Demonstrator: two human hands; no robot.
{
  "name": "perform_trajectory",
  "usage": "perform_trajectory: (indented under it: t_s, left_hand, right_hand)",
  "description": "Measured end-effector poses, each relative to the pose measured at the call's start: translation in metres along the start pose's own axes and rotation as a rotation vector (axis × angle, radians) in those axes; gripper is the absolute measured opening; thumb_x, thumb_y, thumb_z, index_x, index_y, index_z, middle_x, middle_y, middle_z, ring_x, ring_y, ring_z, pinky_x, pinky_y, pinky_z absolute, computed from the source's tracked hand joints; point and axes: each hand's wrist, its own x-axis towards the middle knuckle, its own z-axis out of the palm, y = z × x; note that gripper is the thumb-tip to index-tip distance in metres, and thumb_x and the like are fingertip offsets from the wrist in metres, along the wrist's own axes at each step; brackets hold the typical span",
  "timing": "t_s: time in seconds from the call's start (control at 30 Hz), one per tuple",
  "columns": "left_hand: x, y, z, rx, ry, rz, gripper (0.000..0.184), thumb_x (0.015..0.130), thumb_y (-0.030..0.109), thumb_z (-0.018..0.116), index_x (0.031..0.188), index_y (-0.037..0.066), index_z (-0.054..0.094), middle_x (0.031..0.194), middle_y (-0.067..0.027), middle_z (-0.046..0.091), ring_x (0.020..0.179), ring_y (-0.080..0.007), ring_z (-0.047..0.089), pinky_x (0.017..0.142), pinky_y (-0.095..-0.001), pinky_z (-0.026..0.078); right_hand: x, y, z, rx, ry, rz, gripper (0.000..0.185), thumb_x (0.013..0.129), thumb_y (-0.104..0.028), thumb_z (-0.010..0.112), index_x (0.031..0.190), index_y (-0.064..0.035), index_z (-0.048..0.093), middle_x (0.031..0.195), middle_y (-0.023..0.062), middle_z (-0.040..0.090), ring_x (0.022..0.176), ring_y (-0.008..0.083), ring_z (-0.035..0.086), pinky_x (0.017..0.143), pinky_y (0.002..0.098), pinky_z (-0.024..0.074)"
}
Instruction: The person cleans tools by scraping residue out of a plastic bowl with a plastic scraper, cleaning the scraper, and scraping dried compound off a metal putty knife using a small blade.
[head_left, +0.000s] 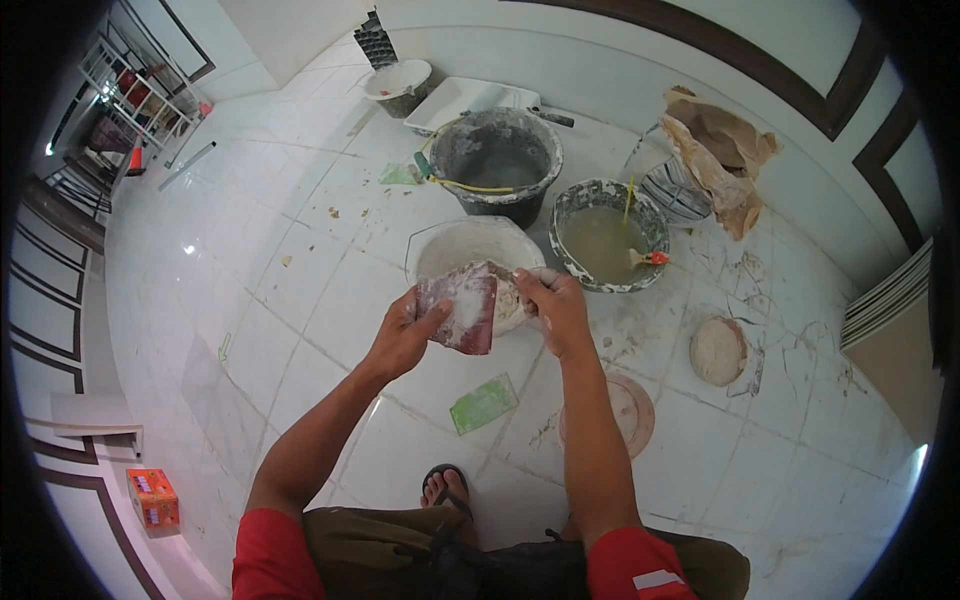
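Observation:
My left hand (405, 335) grips a flat maroon plate (470, 318), seemingly a putty spreader, with its thumb on top. Whitish paste smears the plate's face. At the plate's right side, the fingers of my right hand (553, 305) are closed on a thin, paste-covered piece whose kind I cannot make out. Both hands are over the front part of a white bucket (440, 245), which holds pale material and is partly hidden by them. A translucent green plate (483, 404) lies on the tiles below the hands.
Behind stand a large black bucket (548, 150) and a black tub (566, 250) of cloudy water with a brush (650, 258). A paint tray (425, 115), torn paper bag (745, 160), and bowl of pale material (718, 352) are around. A round lid (640, 420) lies near my right forearm.

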Motion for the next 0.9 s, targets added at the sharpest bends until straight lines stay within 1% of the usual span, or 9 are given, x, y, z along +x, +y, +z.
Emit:
perform_trajectory:
  t_s: [0.13, 0.23, 0.4, 0.53, 0.63, 0.73, 0.8, 0.83, 0.9]
  left_hand:
    - [0.0, -0.002, 0.002, -0.019, -0.003, -0.003, 0.039, 0.108, 0.025, 0.058, 0.135, -0.002, 0.054, 0.121, -0.0086, 0.067, 0.109, -0.0163, 0.064, 0.098, -0.0365, 0.052]
    - [0.001, -0.001, 0.002, -0.067, 0.007, -0.006, 0.043, 0.107, 0.024, 0.059, 0.138, -0.005, 0.053, 0.12, -0.0104, 0.068, 0.107, -0.0157, 0.064, 0.096, -0.0339, 0.052]
    - [0.004, -0.004, -0.003, -0.121, 0.06, -0.009, 0.042, 0.107, 0.025, 0.06, 0.136, -0.004, 0.054, 0.117, -0.0092, 0.068, 0.105, -0.015, 0.065, 0.093, -0.0334, 0.054]
    - [0.003, 0.001, -0.002, -0.152, 0.068, -0.024, 0.04, 0.107, 0.025, 0.06, 0.134, -0.004, 0.055, 0.117, -0.009, 0.068, 0.105, -0.0147, 0.064, 0.093, -0.0333, 0.054]
    - [0.002, -0.003, -0.007, -0.114, -0.008, -0.075, 0.044, 0.107, 0.027, 0.059, 0.135, -0.007, 0.053, 0.117, -0.0083, 0.068, 0.105, -0.0138, 0.064, 0.095, -0.033, 0.053]
    - [0.004, -0.014, -0.009, -0.025, -0.024, -0.019, 0.036, 0.105, 0.022, 0.063, 0.134, 0.001, 0.061, 0.118, -0.0111, 0.069, 0.11, -0.0185, 0.064, 0.097, -0.0355, 0.052]
    - [0.005, -0.014, -0.011, 0.484, -0.009, 0.338, 0.031, 0.095, 0.005, 0.069, 0.125, 0.012, 0.073, 0.137, -0.0205, 0.061, 0.125, -0.0287, 0.059, 0.104, -0.0392, 0.05]
    - [0.007, -0.015, -0.012, 0.482, -0.005, 0.338, 0.031, 0.095, 0.005, 0.069, 0.125, 0.012, 0.073, 0.137, -0.0205, 0.061, 0.125, -0.0287, 0.059, 0.104, -0.0392, 0.05]
    - [0.011, -0.013, -0.011, 0.731, 0.135, 0.649, 0.045, 0.08, -0.012, 0.07, 0.11, 0.02, 0.082, 0.159, -0.0258, 0.039, 0.143, -0.0389, 0.046, 0.113, -0.0426, 0.045]
  right_hand:
    - [-0.001, -0.003, 0.0, -0.056, -0.105, 0.013, 0.029, 0.096, -0.026, 0.075, 0.084, -0.0004, 0.073, 0.068, -0.0039, 0.057, 0.06, 0.005, 0.045, 0.054, 0.0247, 0.0345]
    - [-0.001, -0.006, 0.001, -0.004, 0.122, -0.012, 0.026, 0.096, -0.025, 0.076, 0.086, -0.0006, 0.074, 0.068, -0.0037, 0.058, 0.06, 0.0049, 0.045, 0.054, 0.0242, 0.0346]
    - [-0.009, -0.002, -0.009, -0.138, -0.224, 0.076, 0.021, 0.096, -0.021, 0.074, 0.087, -0.0017, 0.074, 0.069, -0.0027, 0.059, 0.062, 0.0059, 0.049, 0.058, 0.0245, 0.0386]
    - [-0.007, -0.001, -0.006, -0.223, -0.262, 0.139, 0.021, 0.095, -0.021, 0.074, 0.086, -0.0014, 0.074, 0.07, -0.0021, 0.06, 0.062, 0.0062, 0.049, 0.059, 0.0248, 0.039]
    - [0.004, 0.005, -0.011, -0.153, -0.063, 0.034, 0.019, 0.095, -0.02, 0.075, 0.087, -0.0033, 0.073, 0.072, -0.0023, 0.06, 0.061, 0.0066, 0.05, 0.058, 0.024, 0.0397]
    - [0.007, 0.007, -0.017, 0.333, 0.296, 0.027, 0.014, 0.096, -0.02, 0.074, 0.091, -0.008, 0.069, 0.074, -0.0017, 0.06, 0.062, 0.0086, 0.053, 0.059, 0.0236, 0.0432]
    - [0.004, 0.008, -0.016, 0.341, 0.27, 0.009, 0.016, 0.096, -0.021, 0.074, 0.091, -0.0073, 0.07, 0.073, -0.0024, 0.06, 0.06, 0.0079, 0.052, 0.057, 0.0235, 0.0412]
    - [0.003, 0.007, -0.016, 0.347, 0.245, -0.009, 0.017, 0.096, -0.022, 0.074, 0.09, -0.0067, 0.07, 0.072, -0.0031, 0.06, 0.058, 0.0071, 0.052, 0.055, 0.0233, 0.0392]
    - [0.001, 0.008, -0.018, 0.358, 0.175, 0.006, 0.017, 0.096, -0.022, 0.075, 0.091, -0.0066, 0.07, 0.072, -0.0028, 0.061, 0.059, 0.0072, 0.053, 0.056, 0.0239, 0.04]
